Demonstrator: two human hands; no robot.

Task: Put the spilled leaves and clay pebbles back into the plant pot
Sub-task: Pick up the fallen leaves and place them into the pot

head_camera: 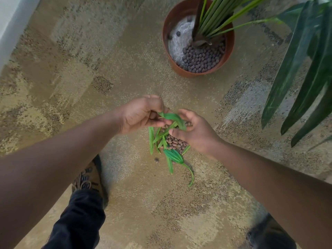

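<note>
A speckled carpet [125, 69] carries a terracotta plant pot [229, 51], part-filled with pebbles. Well short of the pot, the left hand [142, 114] curls its fingers around a green leaf [175, 118]; the right hand [195, 131] is cupped, seemingly holding pebbles. Beneath the hands, nearer than the pot, lie spilled leaves [172, 155] and clay pebbles [175, 142].
</note>
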